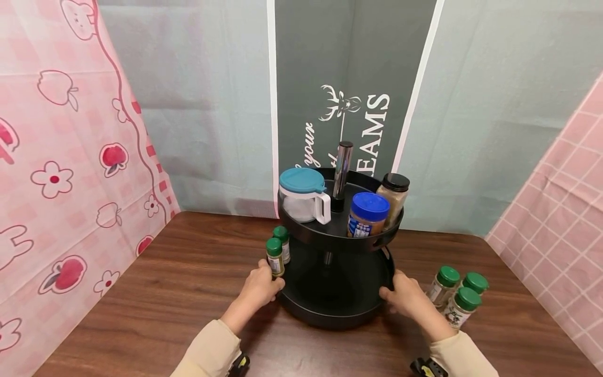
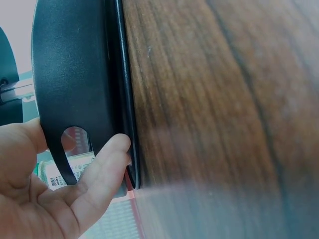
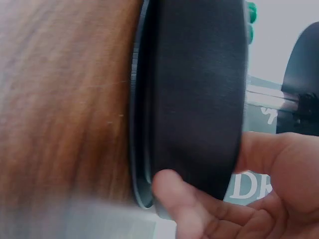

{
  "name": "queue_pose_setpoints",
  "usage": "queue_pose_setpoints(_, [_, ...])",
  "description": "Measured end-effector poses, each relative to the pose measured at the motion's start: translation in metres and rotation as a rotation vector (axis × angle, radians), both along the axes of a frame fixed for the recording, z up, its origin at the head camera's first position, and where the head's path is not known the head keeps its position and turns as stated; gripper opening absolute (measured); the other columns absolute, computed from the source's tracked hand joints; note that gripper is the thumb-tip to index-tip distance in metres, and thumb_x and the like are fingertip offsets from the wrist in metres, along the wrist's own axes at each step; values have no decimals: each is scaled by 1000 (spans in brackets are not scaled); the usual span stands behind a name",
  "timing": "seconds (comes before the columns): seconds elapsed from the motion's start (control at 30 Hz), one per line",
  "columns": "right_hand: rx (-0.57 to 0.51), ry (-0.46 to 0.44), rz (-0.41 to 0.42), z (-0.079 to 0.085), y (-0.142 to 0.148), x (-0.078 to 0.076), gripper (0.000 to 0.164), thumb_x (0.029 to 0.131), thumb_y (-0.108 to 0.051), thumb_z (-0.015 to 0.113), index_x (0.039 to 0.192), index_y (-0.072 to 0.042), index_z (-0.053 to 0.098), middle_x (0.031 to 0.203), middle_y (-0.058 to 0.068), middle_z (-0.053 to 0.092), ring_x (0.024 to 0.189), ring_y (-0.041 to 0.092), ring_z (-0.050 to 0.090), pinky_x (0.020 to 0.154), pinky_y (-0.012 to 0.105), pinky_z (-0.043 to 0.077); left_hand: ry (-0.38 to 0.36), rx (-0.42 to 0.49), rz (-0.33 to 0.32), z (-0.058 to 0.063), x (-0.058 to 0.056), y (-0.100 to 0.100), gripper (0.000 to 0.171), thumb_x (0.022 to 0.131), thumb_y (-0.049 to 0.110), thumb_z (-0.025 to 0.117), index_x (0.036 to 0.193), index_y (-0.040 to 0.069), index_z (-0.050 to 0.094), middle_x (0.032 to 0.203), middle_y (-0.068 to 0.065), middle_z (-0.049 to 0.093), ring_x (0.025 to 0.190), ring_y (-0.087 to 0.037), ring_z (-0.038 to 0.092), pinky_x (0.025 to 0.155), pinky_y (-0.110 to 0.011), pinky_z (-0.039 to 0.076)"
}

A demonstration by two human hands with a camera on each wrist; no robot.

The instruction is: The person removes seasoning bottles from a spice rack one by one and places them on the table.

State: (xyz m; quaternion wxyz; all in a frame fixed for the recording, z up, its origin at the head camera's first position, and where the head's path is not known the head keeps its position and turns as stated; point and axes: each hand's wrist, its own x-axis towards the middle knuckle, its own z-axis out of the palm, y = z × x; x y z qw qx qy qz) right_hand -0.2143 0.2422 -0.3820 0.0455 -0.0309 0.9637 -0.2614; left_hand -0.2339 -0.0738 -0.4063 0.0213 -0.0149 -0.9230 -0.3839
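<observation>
A black two-tier rack stands on the table, with a lower tray [image 1: 330, 285] and an upper tray [image 1: 330, 238] on a chrome post [image 1: 343, 170]. My left hand [image 1: 260, 285] grips the lower tray's left rim, thumb over the edge and fingers against the outer wall [image 2: 75, 64], near an oval cutout. On the opposite side, my right hand [image 1: 407, 297] holds the rim likewise, with fingers on the wall [image 3: 199, 89]. Two green-capped spice bottles [image 1: 275, 259] stand at the left edge by my left hand; whether they sit inside the rim I cannot tell.
The upper tray carries a teal-lidded jar with a handle [image 1: 301, 196], a blue-lidded jar [image 1: 367, 214] and a black-lidded jar [image 1: 393, 196]. Three green-capped bottles [image 1: 459, 309] stand on the wooden table [image 1: 188, 272] beside my right forearm. Fabric hangs behind and at both sides.
</observation>
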Motion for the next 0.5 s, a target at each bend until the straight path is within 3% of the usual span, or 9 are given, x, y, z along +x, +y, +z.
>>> queue_pose_setpoints(0.27, [-26,16,-34,-6,-1,1,53,81,-17,53,117,18,34,54,5,57,49,17,55,56,39,47,1,3,-5,-2,0,-1,40,73,13,62,100,-7,41,58,-7,55,40,-10,52,49,-30,46])
queue_pose_setpoints(0.5, [-67,24,-38,-9,-1,2,52,81,-15,53,113,17,29,50,3,56,46,17,54,53,36,46,2,7,-13,-1,0,-2,41,74,14,62,102,-8,41,59,-8,56,40,-10,52,50,-31,47])
